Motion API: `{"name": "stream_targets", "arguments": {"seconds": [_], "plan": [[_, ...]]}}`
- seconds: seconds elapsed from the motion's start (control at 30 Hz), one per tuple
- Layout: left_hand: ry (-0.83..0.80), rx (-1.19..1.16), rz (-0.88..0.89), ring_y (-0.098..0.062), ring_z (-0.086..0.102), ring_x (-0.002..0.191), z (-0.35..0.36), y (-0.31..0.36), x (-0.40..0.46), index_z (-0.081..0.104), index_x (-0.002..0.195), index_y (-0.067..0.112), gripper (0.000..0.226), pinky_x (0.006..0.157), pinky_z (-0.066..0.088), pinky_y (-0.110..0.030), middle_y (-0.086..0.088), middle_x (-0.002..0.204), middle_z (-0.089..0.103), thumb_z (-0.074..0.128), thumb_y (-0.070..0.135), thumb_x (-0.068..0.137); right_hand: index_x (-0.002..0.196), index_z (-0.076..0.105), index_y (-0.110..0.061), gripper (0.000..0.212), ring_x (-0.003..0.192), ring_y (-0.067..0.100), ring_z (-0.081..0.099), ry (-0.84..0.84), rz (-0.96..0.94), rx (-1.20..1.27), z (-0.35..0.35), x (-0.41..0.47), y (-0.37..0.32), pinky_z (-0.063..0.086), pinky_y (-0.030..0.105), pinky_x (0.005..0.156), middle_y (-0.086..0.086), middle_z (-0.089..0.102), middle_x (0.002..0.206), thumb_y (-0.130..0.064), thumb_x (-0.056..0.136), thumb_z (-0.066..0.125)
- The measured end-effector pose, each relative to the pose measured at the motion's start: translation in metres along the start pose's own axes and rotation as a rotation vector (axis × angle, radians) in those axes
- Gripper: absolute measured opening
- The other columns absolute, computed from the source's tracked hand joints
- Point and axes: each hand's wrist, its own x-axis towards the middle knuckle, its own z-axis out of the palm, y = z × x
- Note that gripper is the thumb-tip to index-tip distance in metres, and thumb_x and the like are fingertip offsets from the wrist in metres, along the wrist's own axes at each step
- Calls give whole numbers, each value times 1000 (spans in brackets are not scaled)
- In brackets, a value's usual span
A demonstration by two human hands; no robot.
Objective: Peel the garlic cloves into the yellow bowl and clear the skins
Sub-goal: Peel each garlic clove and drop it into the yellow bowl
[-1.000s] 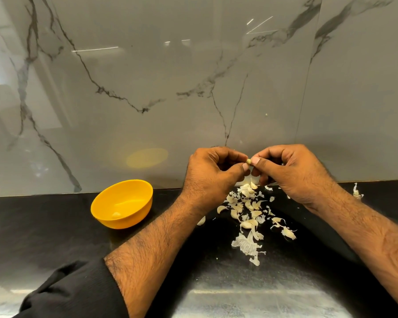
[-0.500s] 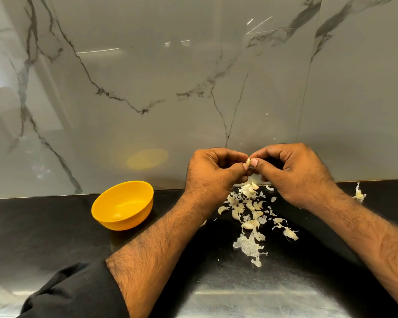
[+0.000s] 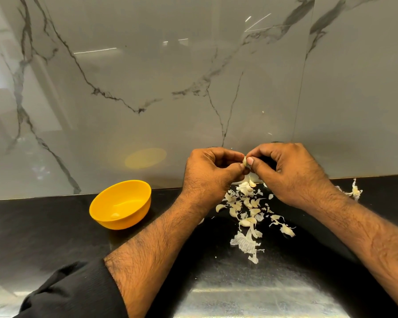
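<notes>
Head view
Left hand (image 3: 210,173): fingers curled, pinching the garlic clove (image 3: 245,161).
Right hand (image 3: 290,173): thumb and fingers pinching the same clove, above the worktop's (image 3: 44,232) back edge.
Yellow bowl (image 3: 122,204): left of the hands, one peeled clove inside.
Skins (image 3: 246,214): scattered below the hands, partly hidden by them.
Stem scrap (image 3: 354,191): far right, by the marble wall (image 3: 147,76).

— What sort of place is this?
— A kitchen: a glossy black countertop (image 3: 44,226) runs against a grey marble-veined tile backsplash (image 3: 147,76), with papery garlic skins (image 3: 246,212) scattered beside a yellow bowl (image 3: 121,204)
</notes>
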Motion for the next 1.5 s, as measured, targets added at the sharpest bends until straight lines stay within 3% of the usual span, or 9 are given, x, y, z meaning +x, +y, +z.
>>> {"name": "stream_targets", "arguments": {"seconds": [0.4, 0.77, 1.3, 1.5], "plan": [[-20, -37, -70, -27, 81, 80, 0, 1, -2, 77, 102, -4, 12, 74, 68, -34, -17, 86, 80, 79, -3, 90, 94, 66, -25, 13, 74, 2, 53, -52, -116, -237, 4, -2, -2, 47, 27, 64, -15, 56, 81, -33, 101, 58], [-109, -143, -145, -32, 81, 88, -8, 6, -2, 76, 109, -6, 20, 83, 67, -40, -21, 95, 80, 80, -2, 89, 94, 63, -28, 12, 75, 5, 54, -71, -57, -169, 1, -2, -1, 43, 24, 62, -13, 56, 83, -37, 100, 57], [-76, -193, -114, -32, 80, 84, -9, 5, 2, 71, 110, -9, 16, 76, 68, -36, -24, 94, 78, 73, -7, 94, 91, 64, -29, 11, 72, 11, 60, -74, 1, -61, -1, 0, -4, 55, 36, 63, -8, 62, 81, -31, 101, 59], [-62, -194, -101, -33, 80, 85, -10, 6, 1, 72, 109, -8, 17, 75, 67, -33, -24, 94, 78, 75, -5, 93, 99, 68, -28, 11, 81, 4, 62, -47, 88, -30, -6, 1, 3, 51, 26, 68, -12, 66, 88, -28, 104, 58]]}}
